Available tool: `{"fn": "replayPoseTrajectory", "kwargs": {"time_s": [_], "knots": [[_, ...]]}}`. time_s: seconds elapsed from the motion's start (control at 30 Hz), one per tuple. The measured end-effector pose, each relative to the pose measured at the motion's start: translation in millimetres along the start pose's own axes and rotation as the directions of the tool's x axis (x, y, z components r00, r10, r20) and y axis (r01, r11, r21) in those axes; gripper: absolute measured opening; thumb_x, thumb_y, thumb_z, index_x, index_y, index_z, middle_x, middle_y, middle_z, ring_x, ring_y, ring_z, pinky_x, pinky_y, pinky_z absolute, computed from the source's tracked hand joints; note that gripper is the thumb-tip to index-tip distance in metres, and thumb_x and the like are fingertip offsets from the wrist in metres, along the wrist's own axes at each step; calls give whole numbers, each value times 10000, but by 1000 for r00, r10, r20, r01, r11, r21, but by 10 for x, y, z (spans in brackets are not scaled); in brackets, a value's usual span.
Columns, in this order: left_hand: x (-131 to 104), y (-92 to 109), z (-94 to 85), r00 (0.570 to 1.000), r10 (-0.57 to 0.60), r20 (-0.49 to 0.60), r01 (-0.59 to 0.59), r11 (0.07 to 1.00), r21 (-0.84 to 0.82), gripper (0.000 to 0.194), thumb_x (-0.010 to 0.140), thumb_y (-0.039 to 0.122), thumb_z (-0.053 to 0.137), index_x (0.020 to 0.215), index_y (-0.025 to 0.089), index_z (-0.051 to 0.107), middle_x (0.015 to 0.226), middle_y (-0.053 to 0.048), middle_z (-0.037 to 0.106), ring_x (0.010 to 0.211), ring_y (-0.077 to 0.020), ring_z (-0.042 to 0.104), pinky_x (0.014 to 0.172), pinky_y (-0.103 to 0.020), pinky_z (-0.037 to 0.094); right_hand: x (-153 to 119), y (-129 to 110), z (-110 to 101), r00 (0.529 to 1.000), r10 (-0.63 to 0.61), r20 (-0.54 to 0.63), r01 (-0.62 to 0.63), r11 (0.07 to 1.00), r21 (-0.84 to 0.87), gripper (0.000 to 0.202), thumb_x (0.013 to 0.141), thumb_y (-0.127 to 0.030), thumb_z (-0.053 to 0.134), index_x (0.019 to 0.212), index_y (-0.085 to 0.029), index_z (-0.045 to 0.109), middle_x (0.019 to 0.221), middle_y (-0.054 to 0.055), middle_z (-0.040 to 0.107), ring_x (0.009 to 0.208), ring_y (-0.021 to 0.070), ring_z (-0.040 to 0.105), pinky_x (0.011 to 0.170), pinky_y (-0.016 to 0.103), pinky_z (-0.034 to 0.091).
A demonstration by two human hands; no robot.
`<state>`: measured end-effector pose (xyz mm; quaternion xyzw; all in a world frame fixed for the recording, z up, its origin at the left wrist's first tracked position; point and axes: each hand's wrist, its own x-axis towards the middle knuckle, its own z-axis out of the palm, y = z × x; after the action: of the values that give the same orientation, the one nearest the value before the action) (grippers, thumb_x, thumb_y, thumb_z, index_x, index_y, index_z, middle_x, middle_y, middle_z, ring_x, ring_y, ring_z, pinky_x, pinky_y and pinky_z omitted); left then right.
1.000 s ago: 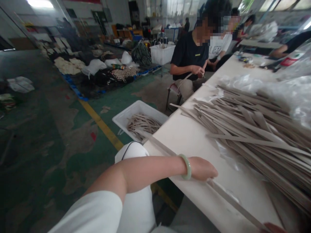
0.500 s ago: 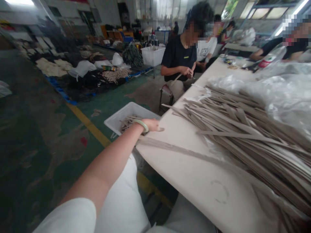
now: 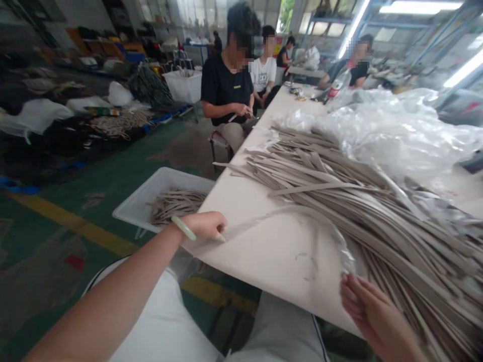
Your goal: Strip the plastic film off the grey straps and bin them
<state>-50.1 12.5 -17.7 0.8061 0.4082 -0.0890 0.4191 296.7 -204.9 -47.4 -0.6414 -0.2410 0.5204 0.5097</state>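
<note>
A thin grey-beige strip [image 3: 298, 210], blurred by motion, arches over the table between my two hands. My left hand [image 3: 209, 224], with a pale green bangle at the wrist, is closed at the table's near left corner, the strip's one end running to its fingers. At the right, my right hand [image 3: 364, 301] pinches the other end, which looks shiny near the fingertips. Beside it lies a big heap of similar flat strips [image 3: 339, 196] on the pale table [image 3: 264, 261]. Below the left edge, a white plastic bin [image 3: 130, 201] holds many strips.
Crumpled clear plastic sheeting [image 3: 396, 120] covers the table's far right side, with a bottle [image 3: 335, 85] behind it. A co-worker in a dark shirt [image 3: 228, 85] sits at the left edge, handling a strip. More people sit farther back. Bundles and bags lie on the floor at left.
The view has turned right. My right hand has come into view holding the strip's end. The strip, which was lying across the table, now arches up. My left hand has closed beside the corner.
</note>
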Motion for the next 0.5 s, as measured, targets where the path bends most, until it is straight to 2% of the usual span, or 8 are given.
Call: {"fn": "replayPoseTrajectory", "kwargs": {"time_s": [0.07,0.13,0.2,0.23,0.3,0.37,0.43,0.5], "knots": [[44,191,168,984,95,150,-47,953,-299,258,667,379,680,628,172,531,532,34,503,508,-114,452,511,-220,335,-147,80,481,991,92,94,-110,972,207,367,613,-470,807,714,-175,612,631,9,580,550,109,554,513,219,461],[99,397,413,979,131,156,-21,828,-560,316,710,464,645,721,174,522,585,29,534,495,-106,480,510,-223,377,-240,147,934,968,134,214,-198,928,314,378,636,-471,800,724,-163,599,845,71,675,822,182,647,765,301,512],[161,566,690,997,69,-34,-73,727,-682,320,732,460,632,764,171,501,638,25,544,519,-102,497,530,-230,402,-278,191,1282,951,152,269,-248,895,370,389,654,-483,784,724,-168,568,851,60,682,865,191,651,819,328,500],[189,625,820,985,21,-169,-133,718,-683,293,741,426,631,754,168,494,645,27,532,538,-100,493,546,-231,405,-278,205,1400,949,160,270,-260,884,389,398,659,-493,776,725,-172,548,815,48,679,823,180,654,797,327,506],[229,691,1030,917,-49,-397,-227,753,-618,232,742,329,639,702,164,481,636,37,495,585,-100,472,587,-232,400,-251,229,1523,954,193,229,-272,878,394,430,649,-522,764,731,-185,511,688,2,643,627,128,611,655,285,515],[236,718,1162,875,-102,-474,-239,760,-604,221,709,261,673,683,163,477,648,38,490,634,-105,472,632,-236,405,-214,253,1536,958,229,173,-278,891,359,465,632,-563,750,740,-197,484,555,-59,548,436,62,447,447,191,415],[217,752,1237,891,-186,-415,-206,649,-732,266,676,272,720,733,166,483,692,33,522,666,-111,504,655,-240,424,-193,280,1513,966,226,127,-254,918,304,488,631,-595,729,732,-205,455,492,-100,441,382,32,285,353,136,232],[186,826,1284,929,-251,-271,-148,421,-895,349,661,333,749,823,173,484,753,21,560,683,-118,550,656,-250,452,-203,312,1521,970,203,130,-230,944,236,490,652,-622,696,747,-212,445,481,-112,393,382,29,230,354,137,139]]}}
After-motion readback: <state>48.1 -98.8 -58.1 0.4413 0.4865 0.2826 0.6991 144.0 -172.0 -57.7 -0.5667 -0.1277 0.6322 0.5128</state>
